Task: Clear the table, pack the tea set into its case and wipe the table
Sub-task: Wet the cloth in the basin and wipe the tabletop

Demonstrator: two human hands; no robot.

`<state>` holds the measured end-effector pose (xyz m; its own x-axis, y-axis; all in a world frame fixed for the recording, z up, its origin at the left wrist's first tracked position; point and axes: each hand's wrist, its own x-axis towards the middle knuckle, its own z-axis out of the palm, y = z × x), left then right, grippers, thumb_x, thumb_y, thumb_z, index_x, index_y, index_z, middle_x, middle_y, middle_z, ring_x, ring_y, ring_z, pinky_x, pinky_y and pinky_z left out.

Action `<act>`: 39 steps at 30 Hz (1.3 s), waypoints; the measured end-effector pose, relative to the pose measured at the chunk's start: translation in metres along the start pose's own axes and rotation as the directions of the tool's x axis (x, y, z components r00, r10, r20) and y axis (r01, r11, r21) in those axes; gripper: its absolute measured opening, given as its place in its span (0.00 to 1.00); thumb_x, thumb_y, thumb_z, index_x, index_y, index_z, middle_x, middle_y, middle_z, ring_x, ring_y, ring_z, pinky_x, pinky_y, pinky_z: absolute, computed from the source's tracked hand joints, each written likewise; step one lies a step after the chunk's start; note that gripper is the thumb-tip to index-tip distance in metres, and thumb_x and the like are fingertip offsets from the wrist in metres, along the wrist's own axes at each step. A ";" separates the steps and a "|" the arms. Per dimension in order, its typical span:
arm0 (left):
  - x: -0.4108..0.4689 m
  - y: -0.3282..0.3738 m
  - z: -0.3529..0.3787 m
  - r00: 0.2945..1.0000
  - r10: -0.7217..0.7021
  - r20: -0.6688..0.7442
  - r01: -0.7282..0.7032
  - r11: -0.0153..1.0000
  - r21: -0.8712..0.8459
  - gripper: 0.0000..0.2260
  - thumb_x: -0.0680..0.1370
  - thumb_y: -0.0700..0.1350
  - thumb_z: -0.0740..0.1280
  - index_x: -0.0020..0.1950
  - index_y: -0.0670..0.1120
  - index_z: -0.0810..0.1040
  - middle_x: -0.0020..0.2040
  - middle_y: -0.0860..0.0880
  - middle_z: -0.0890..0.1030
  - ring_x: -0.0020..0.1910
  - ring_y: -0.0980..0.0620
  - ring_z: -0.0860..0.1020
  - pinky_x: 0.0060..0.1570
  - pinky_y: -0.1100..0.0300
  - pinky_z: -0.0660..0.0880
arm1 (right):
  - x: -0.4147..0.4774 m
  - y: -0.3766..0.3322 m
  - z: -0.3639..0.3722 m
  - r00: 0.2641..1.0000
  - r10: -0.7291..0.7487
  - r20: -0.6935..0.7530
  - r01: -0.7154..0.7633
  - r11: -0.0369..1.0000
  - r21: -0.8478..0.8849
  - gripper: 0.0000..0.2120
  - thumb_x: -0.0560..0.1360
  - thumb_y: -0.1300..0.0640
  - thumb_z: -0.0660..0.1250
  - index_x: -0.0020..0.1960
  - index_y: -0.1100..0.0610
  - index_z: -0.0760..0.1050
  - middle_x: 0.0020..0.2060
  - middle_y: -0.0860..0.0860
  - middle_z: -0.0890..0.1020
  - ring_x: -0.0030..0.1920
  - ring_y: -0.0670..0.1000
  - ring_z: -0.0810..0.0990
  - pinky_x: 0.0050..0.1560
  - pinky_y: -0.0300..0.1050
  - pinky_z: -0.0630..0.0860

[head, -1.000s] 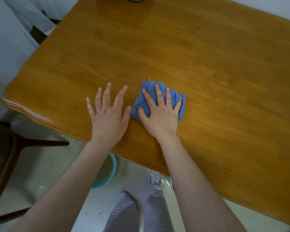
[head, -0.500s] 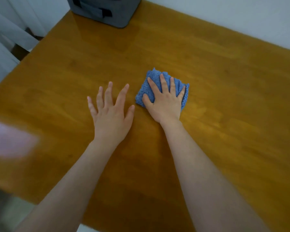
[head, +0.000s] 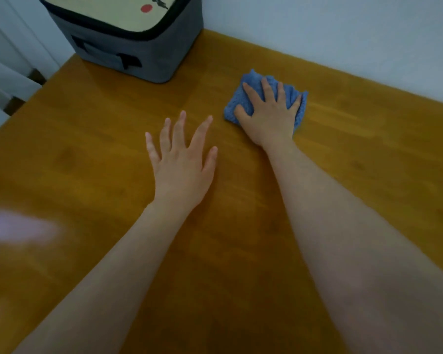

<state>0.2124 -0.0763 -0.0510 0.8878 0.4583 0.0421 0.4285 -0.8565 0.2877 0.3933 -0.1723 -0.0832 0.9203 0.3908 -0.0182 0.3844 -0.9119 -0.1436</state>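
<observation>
A folded blue cloth (head: pixel 250 86) lies on the brown wooden table (head: pixel 87 149), toward the far side. My right hand (head: pixel 267 116) presses flat on it with straight, spread fingers and covers most of it. My left hand (head: pixel 182 159) rests flat on the bare wood to the left of the cloth, fingers spread, holding nothing. The grey tea set case (head: pixel 136 39) stands zipped closed at the table's far left corner, with a beige lid bearing a red dot.
A pale wall (head: pixel 343 29) runs along the table's far edge. White furniture (head: pixel 8 60) stands beyond the left edge. A blurred pale patch (head: pixel 16 228) shows at the lower left.
My right hand has pushed the cloth away from me toward the far side of the table. The left hand stayed flat on the wood. The view tilted up, bringing the case in.
</observation>
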 end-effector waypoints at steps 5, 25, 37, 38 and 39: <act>0.023 0.009 0.011 1.000 0.000 -0.010 0.000 1.000 0.021 0.25 0.81 0.58 0.52 0.77 0.62 0.50 0.80 0.47 0.48 0.78 0.45 0.43 0.73 0.39 0.38 | 0.058 0.020 -0.004 1.000 0.001 -0.018 -0.001 1.000 0.002 0.28 0.78 0.35 0.47 0.78 0.39 0.53 0.79 0.48 0.51 0.79 0.56 0.45 0.72 0.70 0.36; -0.001 0.050 0.015 0.990 0.111 0.093 -0.112 0.994 0.007 0.23 0.82 0.59 0.49 0.77 0.64 0.48 0.80 0.49 0.46 0.78 0.47 0.42 0.73 0.40 0.37 | 0.045 0.122 -0.021 0.998 0.052 -0.025 -0.053 0.999 -0.014 0.28 0.79 0.36 0.46 0.78 0.39 0.52 0.79 0.48 0.52 0.78 0.57 0.47 0.71 0.73 0.38; -0.079 0.025 -0.012 0.992 0.067 0.106 -0.064 0.998 -0.028 0.23 0.82 0.59 0.48 0.77 0.64 0.47 0.80 0.50 0.46 0.78 0.47 0.42 0.73 0.39 0.37 | -0.056 0.096 -0.017 0.999 0.027 0.030 -0.026 0.999 -0.033 0.27 0.80 0.37 0.46 0.78 0.38 0.52 0.79 0.48 0.51 0.79 0.55 0.45 0.72 0.71 0.37; -0.088 0.020 -0.013 0.993 0.057 0.108 -0.055 0.998 -0.023 0.23 0.82 0.59 0.49 0.77 0.65 0.47 0.80 0.50 0.46 0.78 0.47 0.42 0.73 0.39 0.37 | -0.070 0.089 -0.016 0.999 0.015 0.033 -0.014 0.999 -0.039 0.27 0.80 0.36 0.46 0.78 0.38 0.51 0.79 0.48 0.51 0.79 0.55 0.45 0.72 0.70 0.37; -0.097 0.014 -0.015 0.993 0.046 0.112 -0.045 0.999 -0.017 0.24 0.82 0.59 0.49 0.77 0.65 0.47 0.80 0.50 0.46 0.78 0.47 0.42 0.73 0.39 0.37 | -0.084 0.081 -0.015 0.999 0.007 0.039 -0.005 0.999 -0.047 0.27 0.80 0.36 0.46 0.77 0.38 0.51 0.79 0.48 0.51 0.79 0.55 0.45 0.72 0.70 0.38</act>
<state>0.1295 -0.1297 -0.0362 0.9199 0.3886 -0.0520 0.3854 -0.8720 0.3018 0.3480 -0.2812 -0.0788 0.9194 0.3892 -0.0574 0.3829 -0.9187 -0.0967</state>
